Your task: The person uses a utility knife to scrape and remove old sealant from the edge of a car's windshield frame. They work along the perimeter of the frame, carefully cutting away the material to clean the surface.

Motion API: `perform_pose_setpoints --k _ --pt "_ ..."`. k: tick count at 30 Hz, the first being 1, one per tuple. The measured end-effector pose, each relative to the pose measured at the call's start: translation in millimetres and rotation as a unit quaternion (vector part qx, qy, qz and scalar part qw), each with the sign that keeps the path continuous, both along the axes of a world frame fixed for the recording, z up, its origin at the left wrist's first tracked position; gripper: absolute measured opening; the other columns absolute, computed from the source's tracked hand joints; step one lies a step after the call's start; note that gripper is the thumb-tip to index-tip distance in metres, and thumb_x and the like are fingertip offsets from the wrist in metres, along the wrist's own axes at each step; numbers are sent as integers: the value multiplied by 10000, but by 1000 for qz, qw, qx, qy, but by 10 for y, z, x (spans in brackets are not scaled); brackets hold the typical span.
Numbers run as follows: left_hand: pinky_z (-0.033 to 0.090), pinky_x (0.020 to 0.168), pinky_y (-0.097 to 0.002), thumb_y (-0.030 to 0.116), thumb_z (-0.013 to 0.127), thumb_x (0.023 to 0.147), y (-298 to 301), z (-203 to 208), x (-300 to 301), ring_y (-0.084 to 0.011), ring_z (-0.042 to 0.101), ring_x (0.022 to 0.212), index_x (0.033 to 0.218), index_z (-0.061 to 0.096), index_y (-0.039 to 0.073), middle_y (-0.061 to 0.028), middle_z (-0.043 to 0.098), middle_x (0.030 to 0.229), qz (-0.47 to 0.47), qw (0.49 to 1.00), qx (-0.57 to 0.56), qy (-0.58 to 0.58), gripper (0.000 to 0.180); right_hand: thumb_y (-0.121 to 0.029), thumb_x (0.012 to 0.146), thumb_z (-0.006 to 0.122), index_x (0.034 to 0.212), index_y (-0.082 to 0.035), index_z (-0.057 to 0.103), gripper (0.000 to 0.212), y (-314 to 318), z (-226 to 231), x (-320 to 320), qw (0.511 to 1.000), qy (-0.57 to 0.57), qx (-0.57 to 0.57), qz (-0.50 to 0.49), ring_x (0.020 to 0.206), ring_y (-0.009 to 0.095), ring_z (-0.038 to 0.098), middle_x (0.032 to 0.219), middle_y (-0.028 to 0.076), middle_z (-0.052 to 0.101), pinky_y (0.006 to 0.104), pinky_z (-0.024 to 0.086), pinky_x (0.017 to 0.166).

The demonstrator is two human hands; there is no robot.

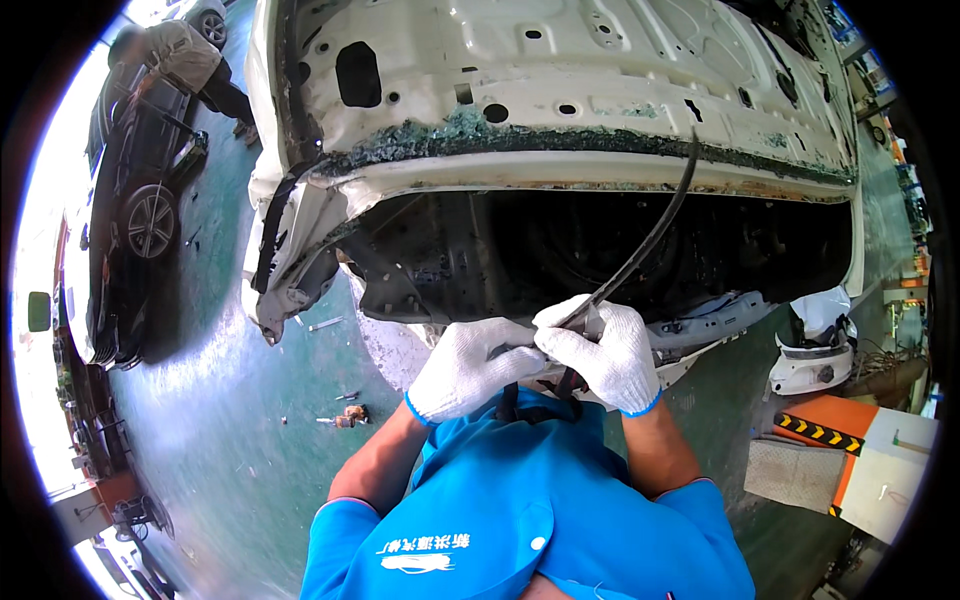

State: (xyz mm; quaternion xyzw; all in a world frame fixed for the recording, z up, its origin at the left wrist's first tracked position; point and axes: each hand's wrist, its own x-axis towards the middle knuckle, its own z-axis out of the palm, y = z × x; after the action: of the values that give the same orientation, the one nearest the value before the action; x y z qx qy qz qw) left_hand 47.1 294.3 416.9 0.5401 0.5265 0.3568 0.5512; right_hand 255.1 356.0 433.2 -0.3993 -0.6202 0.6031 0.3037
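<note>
Centrally, the gloved right hand (605,350) pinches one black strip (656,237), which curves up across the dark opening (540,240) of one white car body (560,75); the left hand (470,370), likewise gloved, curls just beside it, though whether it also grips the strip cannot be told. White characters and one white emblem (417,563) mark the blue shirt (480,500), and one yellow-and-black chevron label (820,432) lies at right. At upper left, one co-worker (185,55) bends near one black car (112,240).
</note>
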Motion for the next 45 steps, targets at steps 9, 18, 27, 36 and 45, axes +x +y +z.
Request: perform_pose_setpoints --k 9,18,27,36,45 --pt "598 807 -290 2 624 889 -166 -190 -82 -178 746 863 1094 776 -47 -134 772 1109 163 980 -36 -112 260 -49 920 763 1068 37 761 171 3 -64 -25 997 -10 40 -65 747 124 725 843 99 769 263 570 679" --pt "610 778 -398 290 710 938 -1436 -2062 -1374 -329 753 860 1048 800 90 -113 782 1013 -85 878 -57 468 245 -81 928 779 1084 14 773 183 63 -5 23 994 46 39 -89 729 96 715 819 83 774 233 536 643" --pt "598 764 -372 137 852 794 -647 -733 -436 -262 729 913 1318 701 81 -117 689 1233 160 947 71 270 549 -88 928 779 1078 17 766 183 19 -2 -29 997 22 4 -71 708 92 711 800 79 771 229 524 632" --pt "594 763 -326 279 879 852 -126 -107 148 -195 746 824 1084 794 28 -120 769 963 79 991 82 68 352 -37 920 746 1077 54 753 181 -31 144 -44 998 -42 36 -22 791 140 731 865 107 773 283 582 718" --pt "577 622 -283 265 848 910 -83 -203 -28 -130 721 734 1090 806 7 -85 786 886 -15 978 -154 -137 317 -5 938 717 1041 62 740 125 -31 72 48 997 35 -73 -8 781 147 715 888 110 764 286 571 721"
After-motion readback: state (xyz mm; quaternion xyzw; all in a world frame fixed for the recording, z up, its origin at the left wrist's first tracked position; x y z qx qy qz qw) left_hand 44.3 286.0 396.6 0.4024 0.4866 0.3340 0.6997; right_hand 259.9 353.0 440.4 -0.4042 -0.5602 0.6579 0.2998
